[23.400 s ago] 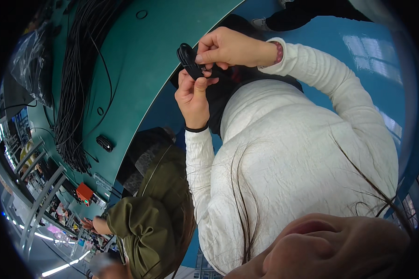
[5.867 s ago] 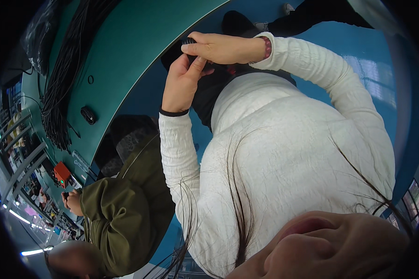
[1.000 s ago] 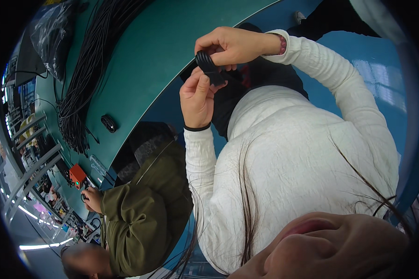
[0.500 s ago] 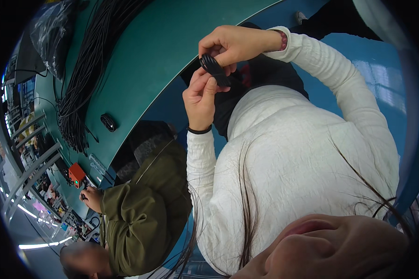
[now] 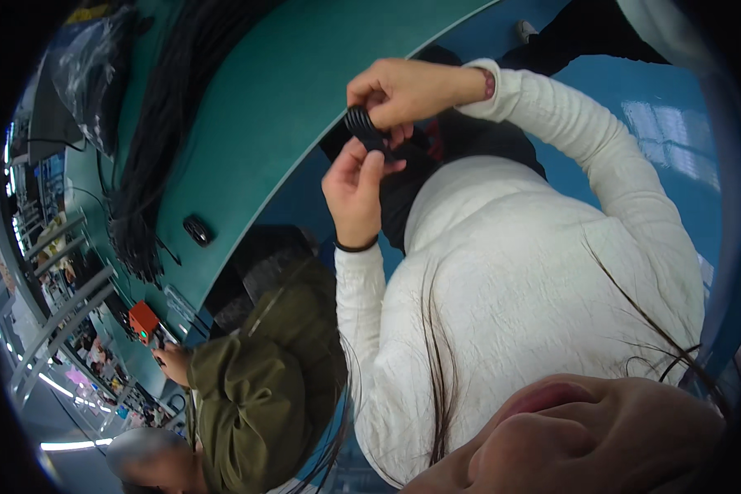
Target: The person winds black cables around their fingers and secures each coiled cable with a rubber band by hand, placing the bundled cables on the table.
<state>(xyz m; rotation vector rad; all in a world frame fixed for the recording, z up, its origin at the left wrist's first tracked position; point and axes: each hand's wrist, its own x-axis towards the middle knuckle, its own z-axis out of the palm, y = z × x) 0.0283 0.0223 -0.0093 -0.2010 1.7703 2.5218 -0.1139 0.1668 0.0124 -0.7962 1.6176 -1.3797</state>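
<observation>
A small coiled black cable (image 5: 361, 123) is held between my two hands, just off the table's edge. Fingers and thumb of my left hand (image 5: 354, 193) pinch its lower end; a black band circles that wrist. My right hand (image 5: 403, 92), with a dark red bracelet, grips the coil's upper side from above. Some of the right fingertips are hidden behind the coil and the other hand. A second coiled black cable (image 5: 198, 230) lies on the green table (image 5: 280, 90).
A long bundle of loose black cables (image 5: 160, 123) runs along the table. Beyond it is a clear plastic bag (image 5: 90, 74). To my left a co-worker in an olive jacket (image 5: 263, 379) has a hand (image 5: 173, 362) near an orange box (image 5: 143, 319).
Both hands and the coiled cable have shifted slightly down in the picture; the loops show broader. The view has moved a little, and the co-worker's hand sits slightly lower.
</observation>
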